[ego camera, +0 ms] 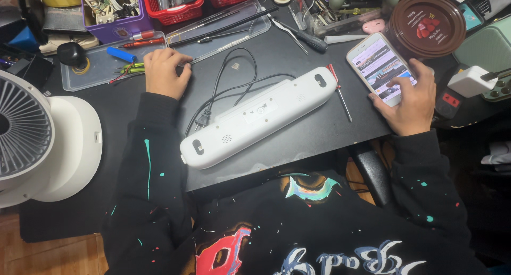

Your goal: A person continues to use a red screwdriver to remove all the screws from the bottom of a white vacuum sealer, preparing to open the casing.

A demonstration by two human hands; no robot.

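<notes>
On the black desk (pixel 298 131), a long white plastic unit (pixel 259 117) lies diagonally, underside up, its black cord (pixel 226 86) looped behind. Left hand (pixel 164 72) rests curled at the clear tray (pixel 90 72) edge, fingertips pinching a thin tool, apparently for ready pickup. Right hand (pixel 407 102) grips a lit phone (pixel 380 67), tilted for viewing. A slim red screwdriver (pixel 339 91) lies just beside the unit

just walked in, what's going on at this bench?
A person sits at a black table with a long white device lying flat in front of them, its black cord loose behind it. The right hand holds a smartphone, screen lit. The left hand rests by a clear tool tray. A red-handled screwdriver lies beside the device.
</notes>
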